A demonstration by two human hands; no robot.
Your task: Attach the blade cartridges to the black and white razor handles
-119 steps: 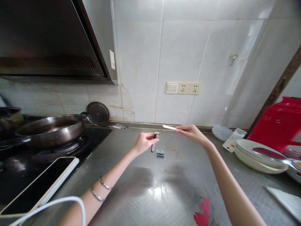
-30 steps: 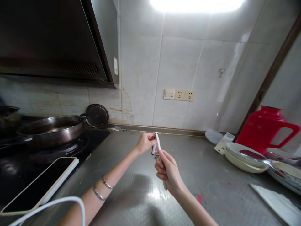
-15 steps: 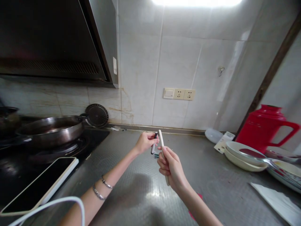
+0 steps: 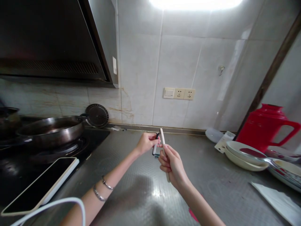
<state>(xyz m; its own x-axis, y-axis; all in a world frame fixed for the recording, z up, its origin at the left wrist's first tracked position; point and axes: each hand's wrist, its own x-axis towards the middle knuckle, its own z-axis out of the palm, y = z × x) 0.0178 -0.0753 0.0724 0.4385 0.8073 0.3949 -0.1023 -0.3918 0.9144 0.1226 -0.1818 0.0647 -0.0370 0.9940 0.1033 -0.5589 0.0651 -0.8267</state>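
Over the counter [image 4: 127, 185], my left hand [image 4: 147, 143] pinches a small, slim white-and-black piece [image 4: 155, 147] between thumb and fingers. Its exact kind is unclear at this size. My right hand [image 4: 171, 161] is wrapped round a slender off-white stick-like handle [image 4: 162, 136], which points up and slightly to the left. The two pieces are side by side with a narrow gap at their upper ends. Partly hidden between the hands, a small clear-and-teal item [image 4: 157, 153] shows on the counter.
A steel pan [image 4: 53, 128] stands on the stove at left, with a phone [image 4: 41, 185] and white cable [image 4: 58, 200] in front. At right are a red jug [image 4: 261, 128], stacked bowls [image 4: 244, 160] and a white sheet [image 4: 277, 201]. The range hood [image 4: 101, 40] hangs at upper left.
Both hands and the pieces they hold have shifted very slightly to the right. Each grip stays the same.
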